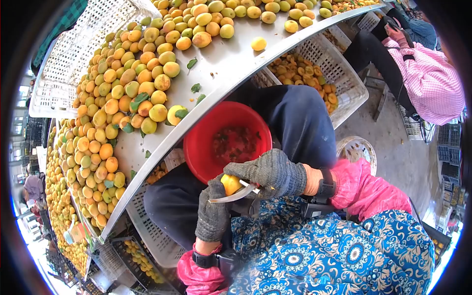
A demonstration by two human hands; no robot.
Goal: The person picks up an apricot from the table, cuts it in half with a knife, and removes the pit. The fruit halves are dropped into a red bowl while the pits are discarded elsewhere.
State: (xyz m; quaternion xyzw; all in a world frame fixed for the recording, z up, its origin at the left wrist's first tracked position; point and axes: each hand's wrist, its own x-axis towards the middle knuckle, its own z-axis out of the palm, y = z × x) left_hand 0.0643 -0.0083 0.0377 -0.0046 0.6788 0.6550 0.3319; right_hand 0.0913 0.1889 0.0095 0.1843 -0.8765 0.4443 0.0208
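Both my hands wear grey knit gloves and meet over my lap, just below a red bucket (194, 147). My left hand (213, 214) closes around a yellow-orange apricot (230, 184), which shows between the two gloves. In my right hand (275, 172) is a small knife (230, 197). Its curved blade crosses just below the apricot and points toward my left glove, while the fingers cover most of the handle. Inside the bucket, dark reddish bits lie on the bottom.
A metal table (236, 59) heaped with apricots (142, 73) curves in front of me. Beneath its edge, a white crate (344, 69) holds halved apricots. On the floor at my right stands a round white basket (366, 147). Another person in a pink checked sleeve (432, 81) sits farther right.
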